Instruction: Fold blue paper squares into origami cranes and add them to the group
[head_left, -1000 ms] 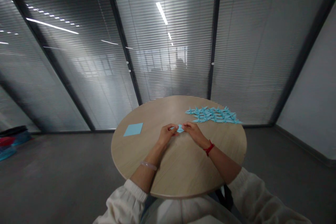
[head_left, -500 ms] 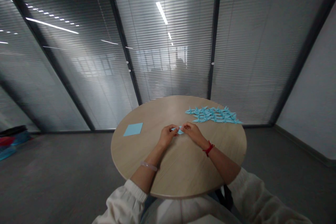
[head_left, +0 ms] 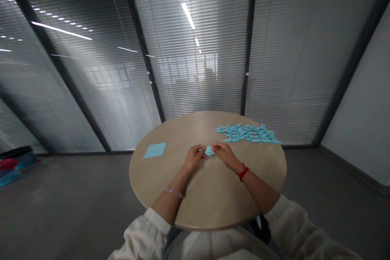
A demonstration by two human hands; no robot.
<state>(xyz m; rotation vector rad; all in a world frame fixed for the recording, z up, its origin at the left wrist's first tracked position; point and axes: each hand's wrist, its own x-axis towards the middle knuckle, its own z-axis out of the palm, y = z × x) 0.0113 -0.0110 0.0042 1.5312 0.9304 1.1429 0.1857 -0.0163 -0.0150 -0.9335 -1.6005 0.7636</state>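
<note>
A small piece of folded light-blue paper (head_left: 209, 151) is held between my two hands over the middle of the round table. My left hand (head_left: 194, 157) pinches its left side, fingers curled in. On the opposite side, my right hand (head_left: 224, 153) grips the paper with thumb and fingertips. The fingers cover both ends, so the exact fold cannot be made out. Farther back on the right lie several folded paper cranes (head_left: 246, 133) in close rows, all the same light blue.
A flat light-blue paper square (head_left: 154, 150) lies on the left of the round wooden table (head_left: 225, 207). Glass panels with blinds (head_left: 201, 93) stand just behind the table. Red, blue and black bins or buckets (head_left: 18, 157) are on the floor at far left.
More of the folded paper shows between my fingertips now, as the fingers have shifted slightly apart. The cranes and the flat square have stayed in place.
</note>
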